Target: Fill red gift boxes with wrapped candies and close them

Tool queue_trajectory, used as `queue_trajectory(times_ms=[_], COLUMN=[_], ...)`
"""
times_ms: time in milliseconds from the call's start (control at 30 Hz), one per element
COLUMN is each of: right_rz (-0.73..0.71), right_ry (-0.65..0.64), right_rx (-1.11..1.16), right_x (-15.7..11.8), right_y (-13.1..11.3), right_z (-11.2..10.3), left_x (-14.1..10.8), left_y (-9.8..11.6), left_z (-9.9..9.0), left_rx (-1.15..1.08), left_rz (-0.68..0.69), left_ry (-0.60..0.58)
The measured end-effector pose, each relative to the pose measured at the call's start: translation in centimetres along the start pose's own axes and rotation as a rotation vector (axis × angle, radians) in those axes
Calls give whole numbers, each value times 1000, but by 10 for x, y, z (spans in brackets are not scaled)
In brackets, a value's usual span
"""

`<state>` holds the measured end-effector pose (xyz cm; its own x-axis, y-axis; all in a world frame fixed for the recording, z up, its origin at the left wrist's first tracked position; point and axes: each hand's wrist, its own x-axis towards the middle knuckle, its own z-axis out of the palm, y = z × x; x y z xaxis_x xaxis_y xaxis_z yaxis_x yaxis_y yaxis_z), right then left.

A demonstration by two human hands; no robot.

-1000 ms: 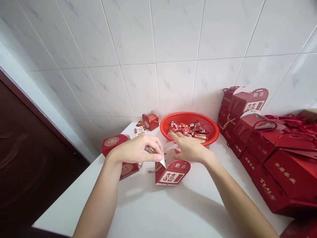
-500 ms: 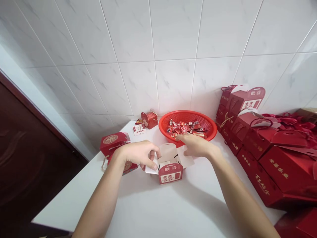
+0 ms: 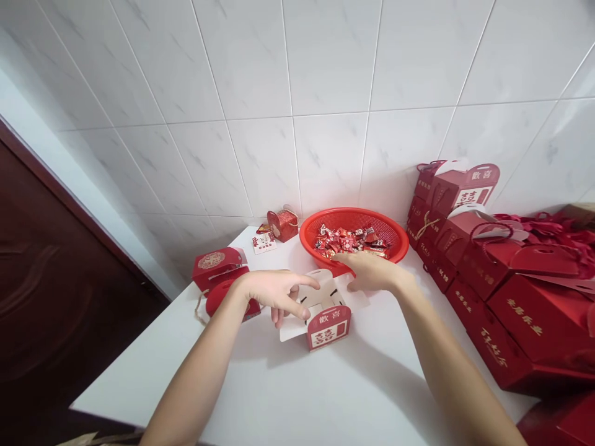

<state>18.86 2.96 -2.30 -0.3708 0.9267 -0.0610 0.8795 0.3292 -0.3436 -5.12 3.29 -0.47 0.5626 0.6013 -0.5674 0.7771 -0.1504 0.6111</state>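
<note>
A small red-and-white gift box [image 3: 330, 327] stands on the white table, its top open and its pale inside showing. My left hand [image 3: 279, 294] is at the box's left flap, index finger stretched over the opening and thumb apart from it near the front panel. Its other fingers curl behind, partly hidden. My right hand [image 3: 374, 271] lies beyond the right flap, fingers stretched over the near rim of a red plastic basket [image 3: 400, 238]. Its thumb points down by the flap; no object shows in its fingers. Wrapped candies [image 3: 348, 240] lie in the basket.
Red boxes [image 3: 216, 266] with a round gold emblem stand left of my left hand. A small red box [image 3: 282, 224] and a printed card [image 3: 264, 243] sit near the tiled wall. Many red gift boxes [image 3: 525, 316] are stacked along the right.
My left hand's index finger has straightened and come away from the thumb. The box is turned slightly and appears a little farther right and nearer; my right hand has barely moved.
</note>
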Motion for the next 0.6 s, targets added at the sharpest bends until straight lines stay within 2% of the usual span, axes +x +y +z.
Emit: queue_trajectory(times_ms=[100, 167, 233, 333, 400, 467, 533, 600], right_rz=[-57, -103, -117, -44, 24, 85, 112, 133], right_ry=[17, 89, 210, 406, 484, 436, 312, 199], right_rx=[123, 210, 258, 267, 261, 256, 250, 251], right_x=[-2, -1, 6, 24, 37, 47, 53, 55], right_y=[10, 18, 28, 49, 63, 73, 78, 78], right_z=[-11, -16, -16, -7, 2, 10, 15, 16], left_x=[-6, -8, -3, 18, 38, 60, 83, 106], left_y=[-4, -7, -10, -12, -12, -8, 0, 12], left_z=[5, 6, 4, -5, -13, -22, -30, -39], left_rx=[-68, -113, -167, -220, -168, -27, 150, 310], left_rz=[130, 247, 377, 540, 583, 575, 554, 486], left_ry=[-9, 77, 268, 586, 691, 734, 720, 573])
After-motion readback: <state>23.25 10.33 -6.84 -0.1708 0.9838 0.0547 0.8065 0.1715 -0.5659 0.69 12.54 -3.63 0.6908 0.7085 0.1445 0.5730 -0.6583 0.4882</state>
